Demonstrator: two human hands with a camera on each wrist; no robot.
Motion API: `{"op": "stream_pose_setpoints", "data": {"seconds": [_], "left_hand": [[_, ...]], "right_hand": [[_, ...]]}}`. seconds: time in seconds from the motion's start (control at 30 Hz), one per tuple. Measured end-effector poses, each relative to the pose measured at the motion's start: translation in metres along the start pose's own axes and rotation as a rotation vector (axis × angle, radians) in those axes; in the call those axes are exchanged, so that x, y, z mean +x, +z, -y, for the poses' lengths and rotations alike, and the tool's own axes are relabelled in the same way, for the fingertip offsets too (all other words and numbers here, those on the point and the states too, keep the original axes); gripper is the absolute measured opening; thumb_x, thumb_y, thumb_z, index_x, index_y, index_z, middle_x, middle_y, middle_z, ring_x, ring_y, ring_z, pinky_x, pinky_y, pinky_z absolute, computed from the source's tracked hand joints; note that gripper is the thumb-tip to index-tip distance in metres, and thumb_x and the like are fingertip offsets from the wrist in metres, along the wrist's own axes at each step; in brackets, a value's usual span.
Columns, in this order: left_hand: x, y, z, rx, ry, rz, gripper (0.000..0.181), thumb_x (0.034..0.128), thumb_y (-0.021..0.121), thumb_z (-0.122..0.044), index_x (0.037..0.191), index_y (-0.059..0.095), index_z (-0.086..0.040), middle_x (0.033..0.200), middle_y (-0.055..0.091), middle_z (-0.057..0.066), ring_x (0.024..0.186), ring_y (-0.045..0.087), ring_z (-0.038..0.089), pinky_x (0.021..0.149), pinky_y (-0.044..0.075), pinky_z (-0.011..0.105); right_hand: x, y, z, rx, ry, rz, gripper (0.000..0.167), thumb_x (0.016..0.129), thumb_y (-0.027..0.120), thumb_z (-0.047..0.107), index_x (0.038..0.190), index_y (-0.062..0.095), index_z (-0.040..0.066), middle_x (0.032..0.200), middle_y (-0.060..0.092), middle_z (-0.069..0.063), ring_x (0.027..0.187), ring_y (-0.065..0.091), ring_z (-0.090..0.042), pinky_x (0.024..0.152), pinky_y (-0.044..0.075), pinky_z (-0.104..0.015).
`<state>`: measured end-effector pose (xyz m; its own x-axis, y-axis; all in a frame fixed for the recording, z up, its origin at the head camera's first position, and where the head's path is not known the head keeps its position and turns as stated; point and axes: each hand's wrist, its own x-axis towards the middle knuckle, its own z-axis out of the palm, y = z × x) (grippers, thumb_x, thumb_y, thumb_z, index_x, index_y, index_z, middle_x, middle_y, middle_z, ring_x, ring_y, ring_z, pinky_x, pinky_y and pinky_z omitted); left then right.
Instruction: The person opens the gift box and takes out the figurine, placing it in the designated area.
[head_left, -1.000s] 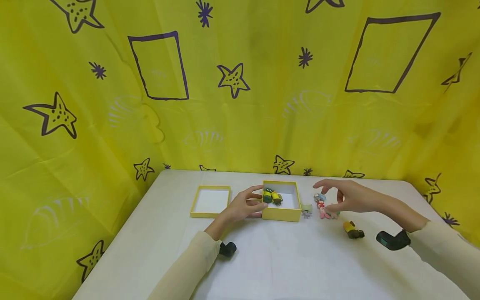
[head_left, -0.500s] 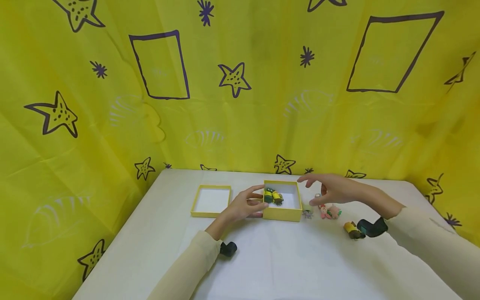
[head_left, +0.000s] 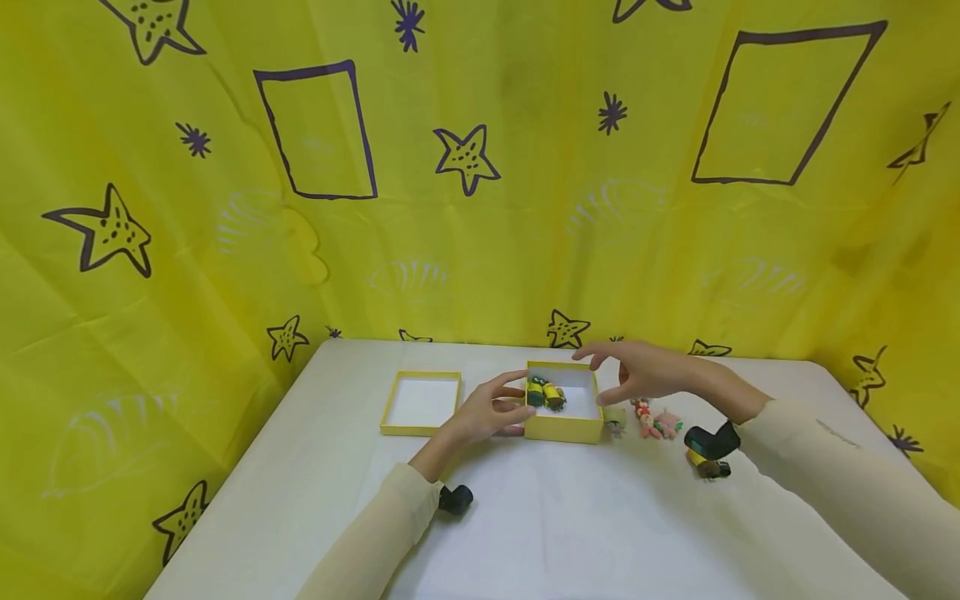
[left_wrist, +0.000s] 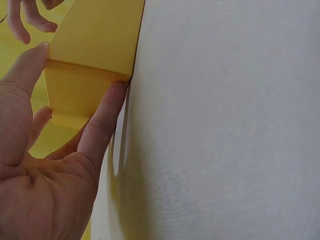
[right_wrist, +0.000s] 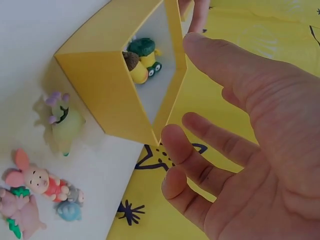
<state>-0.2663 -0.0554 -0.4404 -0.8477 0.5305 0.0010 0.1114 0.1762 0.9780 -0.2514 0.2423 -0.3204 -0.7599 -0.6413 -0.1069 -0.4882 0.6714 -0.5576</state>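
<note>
My left hand (head_left: 480, 412) touches the left wall of a yellow open box (head_left: 564, 430) with extended fingers, its thumb at the rim in the left wrist view. Inside the box lie two toy figures, a yellow one (head_left: 554, 396) with a brown top and a yellow-and-green one (right_wrist: 143, 48). Holding nothing, my right hand (head_left: 648, 371) is spread at the box's right side, thumb and fingertips close to the rim; whether they touch it I cannot tell.
Right of the box lie a pale green figure (right_wrist: 68, 128), a piglet figure in red (right_wrist: 40, 181), a pink figure with green (right_wrist: 25, 212) and a blue figure (right_wrist: 69, 211). A yellow-brown figure (head_left: 707, 467) lies nearer. The box lid (head_left: 420, 431) lies left; a yellow curtain (head_left: 480, 233) stands behind.
My right hand has moved left from above the loose figures to the box's right side, its fingers spread. The left hand and the box have stayed in place.
</note>
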Motion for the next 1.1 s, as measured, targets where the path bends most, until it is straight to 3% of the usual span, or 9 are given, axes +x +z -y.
{"op": "stream_pose_setpoints", "data": {"seconds": [0.3,0.6,0.77,0.93,1.1], "left_hand": [[-0.001,-0.001,0.002,-0.009,-0.008,0.004,0.070,0.0974,0.074,-0.020,0.158,0.040,-0.020,0.145,0.052,0.022,0.124,0.062,0.033,0.085,0.062,0.039],[0.000,0.000,0.002,-0.035,0.020,0.021,0.070,0.0979,0.073,-0.015,0.159,0.038,-0.017,0.144,0.051,0.024,0.124,0.062,0.034,0.083,0.063,0.040],[0.000,0.001,0.001,-0.054,0.007,0.011,0.069,0.0979,0.073,-0.016,0.159,0.040,-0.018,0.145,0.050,0.023,0.124,0.062,0.033,0.084,0.062,0.041],[0.000,0.001,0.002,-0.071,0.001,0.010,0.068,0.0979,0.073,-0.015,0.158,0.041,-0.020,0.145,0.050,0.024,0.123,0.062,0.033,0.084,0.062,0.042],[0.001,0.000,0.003,-0.072,-0.001,0.011,0.069,0.0979,0.073,-0.014,0.158,0.041,-0.021,0.144,0.050,0.022,0.123,0.063,0.032,0.084,0.062,0.041]], "right_hand": [[0.021,0.012,-0.003,-0.009,-0.027,-0.042,0.067,0.089,0.083,0.025,0.146,0.052,0.011,0.129,0.063,-0.018,0.072,0.058,-0.022,0.060,0.055,-0.030],[0.042,0.030,-0.011,0.033,-0.020,-0.035,0.066,0.088,0.084,0.023,0.144,0.051,0.010,0.130,0.062,-0.026,0.072,0.057,-0.024,0.064,0.054,-0.031],[0.051,0.038,-0.015,0.012,-0.030,-0.040,0.066,0.088,0.084,0.026,0.143,0.052,0.008,0.128,0.064,-0.024,0.086,0.061,-0.029,0.070,0.053,-0.033],[0.056,0.046,-0.019,-0.031,-0.060,-0.060,0.064,0.088,0.084,0.030,0.140,0.055,0.008,0.123,0.068,-0.020,0.107,0.065,-0.038,0.082,0.057,-0.045],[0.059,0.052,-0.019,-0.092,-0.057,-0.069,0.062,0.088,0.083,0.036,0.137,0.057,0.011,0.118,0.072,-0.016,0.111,0.066,-0.039,0.091,0.054,-0.060]]}}
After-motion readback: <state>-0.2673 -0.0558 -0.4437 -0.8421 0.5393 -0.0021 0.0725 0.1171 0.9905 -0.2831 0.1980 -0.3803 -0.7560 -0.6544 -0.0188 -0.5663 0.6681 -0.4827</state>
